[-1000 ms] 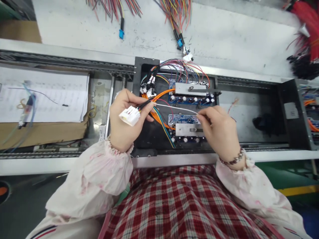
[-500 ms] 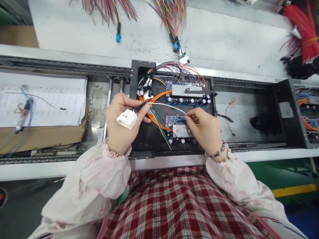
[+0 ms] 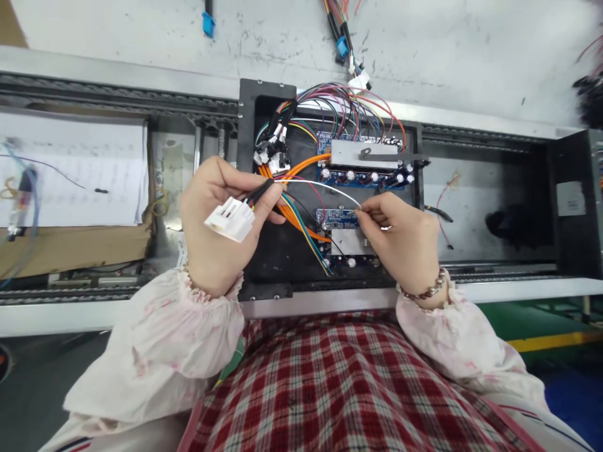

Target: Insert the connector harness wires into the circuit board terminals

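My left hand (image 3: 221, 220) is closed on a wire harness, pinching its black sleeve (image 3: 260, 193) between thumb and fingers. The harness's white connector (image 3: 230, 219) rests over my palm. From the sleeve, loose coloured wires (image 3: 306, 232) fan out to the right, and one white wire (image 3: 325, 185) arcs across to my right hand (image 3: 398, 235). My right thumb and forefinger pinch the end of that wire. Beneath both hands lies a black metal case (image 3: 301, 276) holding an upper circuit board (image 3: 348, 177) and a lower circuit board (image 3: 339, 218), joined to thick orange cables (image 3: 301, 164).
White plugs (image 3: 276, 154) cluster at the case's upper left. Papers on cardboard (image 3: 70, 169) lie to the left. Another black case (image 3: 577, 201) stands at the right on the rail line. Harnesses with blue connectors (image 3: 342, 46) lie on the bench behind. A black bar (image 3: 396, 157) juts over the case's right wall.
My view has tilted down and nearer, so the bench behind shows less. My hands keep the same grips and are slightly farther apart in view, the white wire still between them.
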Demonstrator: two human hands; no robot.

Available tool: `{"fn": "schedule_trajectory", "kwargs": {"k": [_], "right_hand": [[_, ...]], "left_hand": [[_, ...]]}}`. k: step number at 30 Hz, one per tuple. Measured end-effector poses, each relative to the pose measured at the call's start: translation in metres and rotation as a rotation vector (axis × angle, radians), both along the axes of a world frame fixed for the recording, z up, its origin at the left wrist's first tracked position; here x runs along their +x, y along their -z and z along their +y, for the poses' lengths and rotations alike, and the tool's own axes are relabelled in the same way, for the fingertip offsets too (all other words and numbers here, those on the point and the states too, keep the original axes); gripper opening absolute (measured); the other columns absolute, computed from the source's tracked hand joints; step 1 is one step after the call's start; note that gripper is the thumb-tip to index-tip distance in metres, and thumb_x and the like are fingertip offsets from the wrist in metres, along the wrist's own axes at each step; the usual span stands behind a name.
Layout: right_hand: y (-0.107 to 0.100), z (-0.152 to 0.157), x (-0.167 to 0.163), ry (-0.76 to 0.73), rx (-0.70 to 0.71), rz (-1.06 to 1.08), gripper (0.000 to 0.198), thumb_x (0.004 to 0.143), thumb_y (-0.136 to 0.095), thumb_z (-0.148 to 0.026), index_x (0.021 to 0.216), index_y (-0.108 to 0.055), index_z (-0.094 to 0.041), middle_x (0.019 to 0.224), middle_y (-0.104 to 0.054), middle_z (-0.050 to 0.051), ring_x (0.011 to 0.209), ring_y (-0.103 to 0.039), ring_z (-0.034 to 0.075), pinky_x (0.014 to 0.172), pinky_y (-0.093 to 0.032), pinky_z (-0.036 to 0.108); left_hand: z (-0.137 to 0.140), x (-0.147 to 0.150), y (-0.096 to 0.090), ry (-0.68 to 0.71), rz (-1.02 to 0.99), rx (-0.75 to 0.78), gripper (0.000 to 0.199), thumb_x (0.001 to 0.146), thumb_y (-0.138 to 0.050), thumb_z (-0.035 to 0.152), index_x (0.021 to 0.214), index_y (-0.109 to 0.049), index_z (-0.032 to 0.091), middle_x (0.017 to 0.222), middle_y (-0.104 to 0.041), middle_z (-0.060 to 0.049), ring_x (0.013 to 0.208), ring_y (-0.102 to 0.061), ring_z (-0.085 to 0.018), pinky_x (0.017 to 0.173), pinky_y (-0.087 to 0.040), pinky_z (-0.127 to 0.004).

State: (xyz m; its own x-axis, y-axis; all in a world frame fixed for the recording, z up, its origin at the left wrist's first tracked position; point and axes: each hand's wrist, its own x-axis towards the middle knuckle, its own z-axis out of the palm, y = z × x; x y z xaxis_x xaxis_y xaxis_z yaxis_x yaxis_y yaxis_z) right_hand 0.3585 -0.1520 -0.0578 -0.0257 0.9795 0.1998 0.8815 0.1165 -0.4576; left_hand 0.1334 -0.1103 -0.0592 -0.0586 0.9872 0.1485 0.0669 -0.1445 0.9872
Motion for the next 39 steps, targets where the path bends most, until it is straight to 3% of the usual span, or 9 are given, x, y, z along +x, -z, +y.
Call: {"fn": "schedule_trajectory", "kwargs": {"k": [13, 18, 22, 25, 27, 31, 39], "right_hand": [[-0.006, -0.001, -0.001, 0.021, 0.017, -0.105, 0.001, 0.083, -0.067, -0.018, 0.082, -0.067, -0.019, 0.07, -0.07, -0.002, 0.064, -0.068, 0.013, 0.059, -0.046, 0.023], [-0.005, 0.005, -0.002, -0.035, -0.041, -0.039, 0.001, 0.086, -0.065, -0.019, 0.086, -0.066, -0.019, 0.073, -0.07, -0.002, 0.066, -0.068, 0.014, 0.061, -0.048, 0.024], [-0.014, -0.002, -0.01, -0.017, 0.013, -0.087, 0.014, 0.089, -0.065, -0.028, 0.095, -0.066, -0.016, 0.083, -0.069, 0.005, 0.076, -0.066, 0.019, 0.069, -0.05, 0.031], [-0.024, -0.011, -0.021, -0.183, -0.014, -0.137, 0.015, 0.091, -0.062, -0.03, 0.091, -0.068, -0.016, 0.086, -0.066, 0.008, 0.085, -0.062, 0.023, 0.076, -0.05, 0.037], [-0.026, -0.013, -0.026, -0.258, -0.037, -0.075, 0.012, 0.093, -0.058, -0.023, 0.09, -0.067, -0.017, 0.086, -0.067, 0.006, 0.085, -0.063, 0.02, 0.077, -0.05, 0.034], [-0.019, -0.005, -0.03, -0.147, 0.063, 0.045, 0.008, 0.093, -0.058, -0.02, 0.094, -0.065, -0.02, 0.087, -0.071, 0.001, 0.078, -0.066, 0.013, 0.072, -0.049, 0.025], [-0.002, 0.002, -0.03, -0.113, -0.047, 0.008, 0.006, 0.09, -0.06, -0.023, 0.092, -0.065, -0.022, 0.082, -0.072, -0.001, 0.069, -0.068, 0.013, 0.064, -0.046, 0.023]], "left_hand": [[0.001, 0.0, 0.004, 0.004, -0.059, 0.031, 0.025, 0.077, -0.084, 0.026, 0.079, -0.059, 0.02, 0.078, -0.069, 0.002, 0.057, -0.068, -0.014, 0.042, -0.057, -0.027], [0.0, 0.001, 0.001, -0.005, -0.043, 0.03, 0.026, 0.076, -0.084, 0.022, 0.079, -0.058, 0.02, 0.079, -0.069, 0.001, 0.056, -0.068, -0.016, 0.042, -0.057, -0.029], [0.002, 0.001, 0.003, 0.007, -0.039, 0.069, 0.027, 0.075, -0.085, 0.022, 0.079, -0.058, 0.021, 0.079, -0.068, 0.001, 0.058, -0.068, -0.016, 0.04, -0.056, -0.026], [0.002, 0.0, 0.005, 0.027, -0.053, 0.102, 0.028, 0.076, -0.084, 0.022, 0.08, -0.057, 0.02, 0.077, -0.067, 0.001, 0.06, -0.069, -0.015, 0.041, -0.056, -0.023], [0.001, 0.0, 0.005, 0.032, -0.059, 0.103, 0.027, 0.077, -0.083, 0.022, 0.081, -0.056, 0.021, 0.08, -0.068, 0.0, 0.062, -0.069, -0.016, 0.043, -0.057, -0.024], [-0.001, 0.0, 0.003, 0.032, -0.062, 0.066, 0.027, 0.078, -0.082, 0.026, 0.083, -0.055, 0.022, 0.09, -0.068, -0.001, 0.067, -0.07, -0.016, 0.047, -0.06, -0.026], [-0.001, -0.001, 0.003, 0.007, -0.068, 0.033, 0.029, 0.075, -0.085, 0.029, 0.08, -0.057, 0.02, 0.078, -0.067, 0.001, 0.058, -0.066, -0.014, 0.044, -0.057, -0.026]]}}
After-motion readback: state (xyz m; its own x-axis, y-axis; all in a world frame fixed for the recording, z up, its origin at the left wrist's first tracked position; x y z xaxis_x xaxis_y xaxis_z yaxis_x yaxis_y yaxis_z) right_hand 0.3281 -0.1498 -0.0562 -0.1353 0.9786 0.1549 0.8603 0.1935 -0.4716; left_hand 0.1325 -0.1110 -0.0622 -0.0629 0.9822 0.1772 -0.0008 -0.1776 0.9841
